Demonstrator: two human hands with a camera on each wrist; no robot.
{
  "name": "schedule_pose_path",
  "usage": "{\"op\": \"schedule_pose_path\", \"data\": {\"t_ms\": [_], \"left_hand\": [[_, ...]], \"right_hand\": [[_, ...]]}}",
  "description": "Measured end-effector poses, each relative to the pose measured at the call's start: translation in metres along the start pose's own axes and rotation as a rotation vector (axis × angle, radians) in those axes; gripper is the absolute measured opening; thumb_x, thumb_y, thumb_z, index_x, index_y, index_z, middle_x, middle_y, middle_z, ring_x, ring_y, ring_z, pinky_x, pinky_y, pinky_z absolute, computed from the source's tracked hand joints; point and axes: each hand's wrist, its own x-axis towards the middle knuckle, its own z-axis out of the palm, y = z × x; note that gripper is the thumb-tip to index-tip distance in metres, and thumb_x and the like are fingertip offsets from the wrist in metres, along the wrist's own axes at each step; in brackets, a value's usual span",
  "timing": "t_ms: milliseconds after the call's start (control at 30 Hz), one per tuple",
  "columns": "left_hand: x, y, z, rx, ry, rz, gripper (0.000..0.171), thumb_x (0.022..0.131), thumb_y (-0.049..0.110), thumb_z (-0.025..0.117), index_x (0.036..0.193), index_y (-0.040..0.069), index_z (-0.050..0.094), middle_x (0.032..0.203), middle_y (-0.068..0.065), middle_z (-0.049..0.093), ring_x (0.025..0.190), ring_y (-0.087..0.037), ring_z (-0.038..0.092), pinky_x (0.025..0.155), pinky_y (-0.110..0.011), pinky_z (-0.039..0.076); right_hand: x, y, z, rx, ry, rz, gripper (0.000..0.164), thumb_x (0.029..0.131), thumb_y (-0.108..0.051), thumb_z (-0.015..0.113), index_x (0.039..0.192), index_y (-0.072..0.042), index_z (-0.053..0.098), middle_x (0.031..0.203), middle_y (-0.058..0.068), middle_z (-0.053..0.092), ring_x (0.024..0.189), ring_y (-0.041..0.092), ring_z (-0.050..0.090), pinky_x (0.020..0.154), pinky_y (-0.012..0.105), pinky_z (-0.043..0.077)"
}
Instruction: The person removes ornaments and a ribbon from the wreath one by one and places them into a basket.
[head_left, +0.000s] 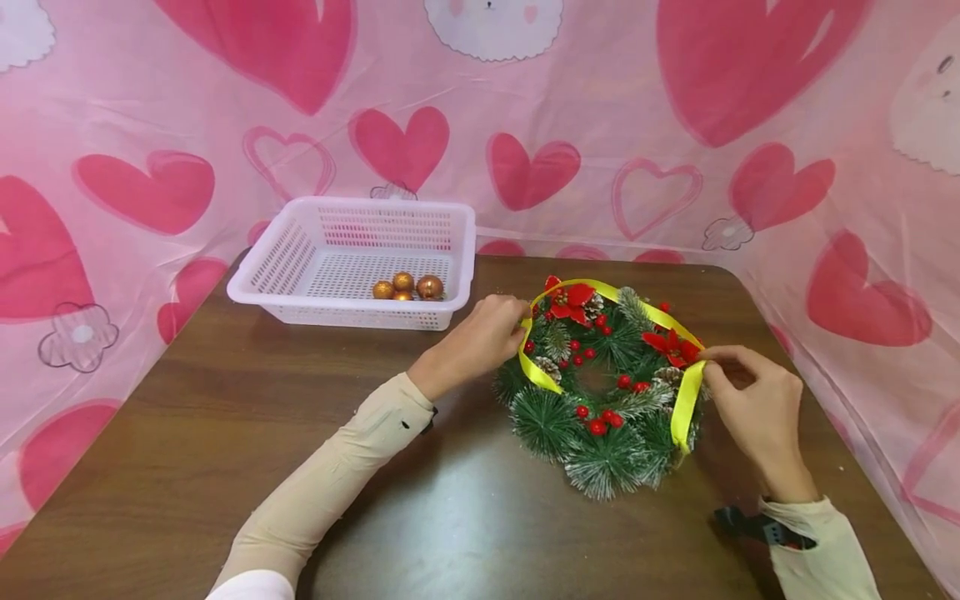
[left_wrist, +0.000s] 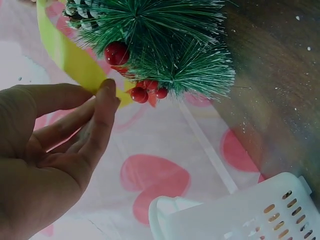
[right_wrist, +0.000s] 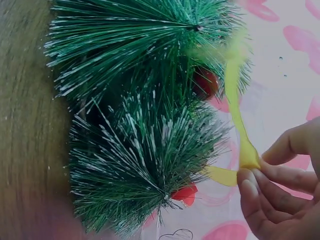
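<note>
A green wreath [head_left: 546, 423] with frosted tips, red berries, pine cones and red flowers lies on the table. A yellow ribbon [head_left: 682, 406] arcs over its far side, both ends hanging toward the wreath's middle and right. My left hand [head_left: 491, 333] pinches the ribbon at the wreath's left edge; the left wrist view shows thumb and fingertips meeting on the ribbon [left_wrist: 67, 57]. At the right edge my right hand [head_left: 757, 404] pinches the ribbon near a red flower [head_left: 673, 347]. In the right wrist view the ribbon [right_wrist: 233, 95] folds at those fingertips.
A white perforated basket [head_left: 360, 312] stands at the back left of the brown table [head_left: 187, 433], with several orange-gold baubles [head_left: 429, 287] inside. Pink heart-patterned cloth [head_left: 540, 100] hangs behind and at both sides of the table.
</note>
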Motion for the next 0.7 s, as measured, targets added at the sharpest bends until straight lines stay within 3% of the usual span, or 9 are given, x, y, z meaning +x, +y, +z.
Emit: {"op": "schedule_pose_path", "data": {"t_ms": [100,367,567,700], "left_hand": [[0.0,0.001,-0.002,-0.022,0.012,-0.008,0.009,0.085,-0.004,0.066,0.091,-0.001,0.07,0.084,-0.009,0.065,0.077,-0.019,0.06,0.067,-0.031,0.052],[0.001,0.0,-0.006,-0.056,0.032,0.001,0.019,0.085,-0.007,0.061,0.102,-0.006,0.07,0.094,-0.013,0.068,0.085,-0.021,0.062,0.072,-0.031,0.053],[0.001,-0.002,-0.013,-0.066,0.14,0.016,0.022,0.085,-0.01,0.06,0.104,-0.006,0.07,0.096,-0.015,0.069,0.087,-0.021,0.065,0.074,-0.03,0.054],[0.001,-0.003,-0.02,-0.063,0.202,0.022,0.023,0.086,-0.01,0.058,0.105,-0.008,0.07,0.099,-0.017,0.069,0.09,-0.024,0.066,0.078,-0.031,0.055]], "right_hand": [[0.001,0.002,0.0,0.052,0.064,0.017,0.011,0.087,-0.011,0.071,0.094,-0.006,0.078,0.076,-0.03,0.059,0.064,-0.012,0.056,0.064,0.007,0.041],[0.002,0.004,0.003,0.173,0.211,0.108,0.023,0.085,-0.002,0.07,0.107,-0.002,0.076,0.084,-0.017,0.064,0.069,-0.006,0.059,0.07,0.007,0.046],[0.006,-0.006,0.0,0.306,0.387,0.123,0.022,0.085,0.0,0.068,0.106,0.005,0.074,0.084,-0.013,0.068,0.071,-0.001,0.061,0.07,0.012,0.047],[0.008,-0.022,-0.003,0.458,0.502,0.077,0.021,0.083,0.004,0.068,0.101,0.014,0.071,0.084,-0.001,0.071,0.071,0.005,0.062,0.069,0.015,0.048]]}}
